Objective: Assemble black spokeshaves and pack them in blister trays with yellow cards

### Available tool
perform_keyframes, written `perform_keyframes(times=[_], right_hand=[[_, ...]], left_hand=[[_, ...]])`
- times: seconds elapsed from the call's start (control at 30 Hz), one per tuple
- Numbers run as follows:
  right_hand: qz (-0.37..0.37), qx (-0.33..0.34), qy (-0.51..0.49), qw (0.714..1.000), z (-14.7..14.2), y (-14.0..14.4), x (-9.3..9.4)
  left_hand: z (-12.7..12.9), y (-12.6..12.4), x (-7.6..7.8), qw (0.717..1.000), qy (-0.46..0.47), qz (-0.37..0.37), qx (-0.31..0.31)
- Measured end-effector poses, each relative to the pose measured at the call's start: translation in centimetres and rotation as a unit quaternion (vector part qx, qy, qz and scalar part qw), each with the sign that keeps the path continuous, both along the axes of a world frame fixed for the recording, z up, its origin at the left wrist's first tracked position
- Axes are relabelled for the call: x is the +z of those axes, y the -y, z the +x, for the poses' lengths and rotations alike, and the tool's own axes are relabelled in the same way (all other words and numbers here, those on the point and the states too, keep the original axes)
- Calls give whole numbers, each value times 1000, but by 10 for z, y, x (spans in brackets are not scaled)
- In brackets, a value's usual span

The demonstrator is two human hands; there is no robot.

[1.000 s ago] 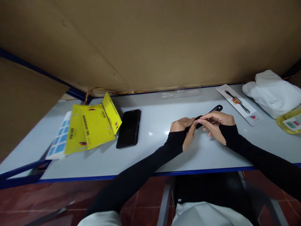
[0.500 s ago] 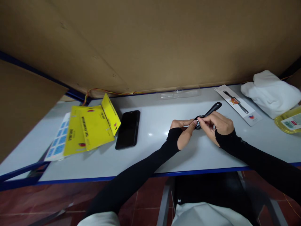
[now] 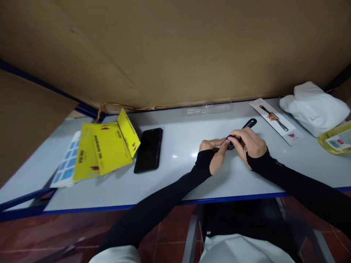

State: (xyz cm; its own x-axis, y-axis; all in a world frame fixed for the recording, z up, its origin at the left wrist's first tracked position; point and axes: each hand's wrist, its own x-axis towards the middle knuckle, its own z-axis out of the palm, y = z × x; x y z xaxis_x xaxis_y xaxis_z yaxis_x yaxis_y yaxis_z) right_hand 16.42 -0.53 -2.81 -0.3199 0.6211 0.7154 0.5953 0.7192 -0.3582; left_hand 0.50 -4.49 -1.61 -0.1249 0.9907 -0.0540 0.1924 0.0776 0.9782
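A black spokeshave point(image 3: 249, 123) lies between my two hands over the right half of the table, one handle with a hole in its end pointing away to the upper right. My left hand point(image 3: 216, 153) grips its middle part with thumb and fingers. From the other side my right hand point(image 3: 251, 141) is closed on the same middle part, thumb near the left thumb. Most of the spokeshave's body and its other handle are hidden by the fingers. Beyond my right hand is a white card point(image 3: 276, 120) with a picture of a spokeshave.
Yellow folded packaging point(image 3: 109, 146) sits on a white and blue sheet point(image 3: 65, 168) at the left, beside a black phone point(image 3: 148, 149). Clear plastic packaging point(image 3: 210, 108) lies along the back edge. At the right are a white cloth point(image 3: 314, 102) and a bottle of yellow liquid point(image 3: 336, 140).
My right hand has shifted slightly left and turned over the spokeshave, covering more of its middle and the near part of the far handle. My left hand stays nearly in place.
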Motion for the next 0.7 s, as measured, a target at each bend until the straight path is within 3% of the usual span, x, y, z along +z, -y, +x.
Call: perform_keyframes(times=[0.2, 0.37, 0.53, 0.7], right_hand=[[74, 33, 14, 997, 5, -1, 5], [26, 59, -4, 998, 5, 3, 7], [48, 79, -16, 996, 5, 0, 3], [15, 103, 18, 994, 12, -5, 6]], left_hand=[[0, -1, 0, 999, 20, -28, 13], [-2, -1, 0, 999, 33, -15, 19], [-3, -1, -2, 1000, 14, 1, 19], [-4, -1, -3, 1000, 3, 14, 9]])
